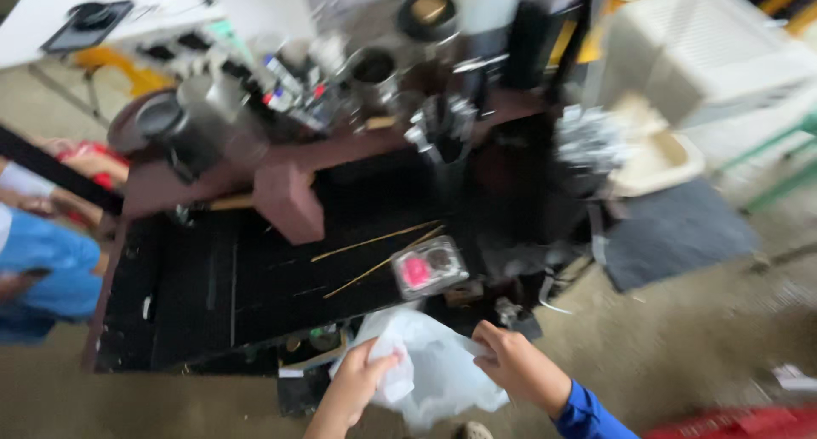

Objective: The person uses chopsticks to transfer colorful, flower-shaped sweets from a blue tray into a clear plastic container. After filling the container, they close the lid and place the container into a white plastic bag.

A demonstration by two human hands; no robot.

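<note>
Whole view motion-blurred; fine detail lost.

Dark work table (213, 294), black top with reddish-brown edge, fills the middle. Its raised back shelf (340, 150) is crowded with metal canisters (200, 120), round open tins (374, 65) and small bottles, too smeared to sort. A reddish block (289, 201) juts from the shelf front.

White slatted plastic crate (706, 52) upper right, beyond the table. Dark grey mat (672, 230) on the concrete floor below it.

At left edge, another person's blue sleeve (42, 277), apart from the work.

White plastic bag (434, 367) at the near table edge, bottom centre, crumpled, hanging off the front. Left hand (362, 379) pinches the bag's left side, fingers closed on a fold. Right hand (511, 358), blue cuff at the wrist, grips the bag's right rim, fingers curled over it.

Just beyond the bag on the tabletop: small clear plastic container (428, 267) with something pink inside. Beside it, two thin bamboo sticks (379, 252) lying slantwise, near each other.
</note>
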